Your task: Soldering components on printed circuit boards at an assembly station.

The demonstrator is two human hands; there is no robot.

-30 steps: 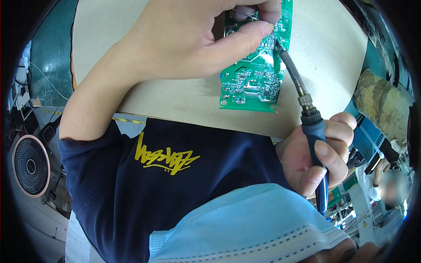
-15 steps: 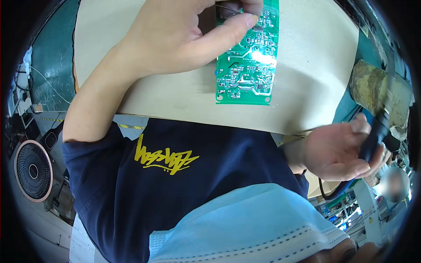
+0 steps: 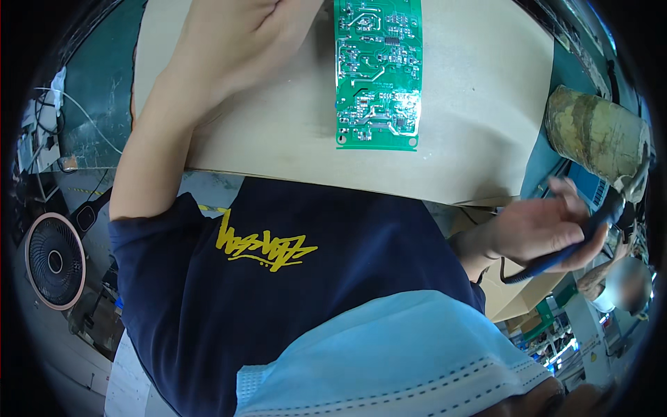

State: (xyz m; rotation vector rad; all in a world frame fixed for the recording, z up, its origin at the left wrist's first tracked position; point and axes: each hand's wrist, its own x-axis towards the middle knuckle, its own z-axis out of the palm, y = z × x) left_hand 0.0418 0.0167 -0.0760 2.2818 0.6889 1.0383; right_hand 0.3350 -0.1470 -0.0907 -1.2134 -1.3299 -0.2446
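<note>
A green circuit board, covered with small parts and shiny solder, lies on a beige sheet; its far end runs out of the picture. Left of the board is my left hand, apart from it. The fingers are cut off by the top edge, so what they hold is hidden. Off to the right, my right hand is closed around the dark blue handle of a soldering iron, slightly blurred. The iron's metal end points up and right, close to the lower end of a stained tan cylinder.
A green mat shows under the sheet at the left, with a white cable on it. A round fan stands lower left. Beneath my right hand are a cardboard box and the iron's cord. Another person is at far right.
My left hand has moved left and up off the circuit board; the thin wire in its fingers has left view. My right hand has turned the iron, its end now nearer the tan cylinder.
</note>
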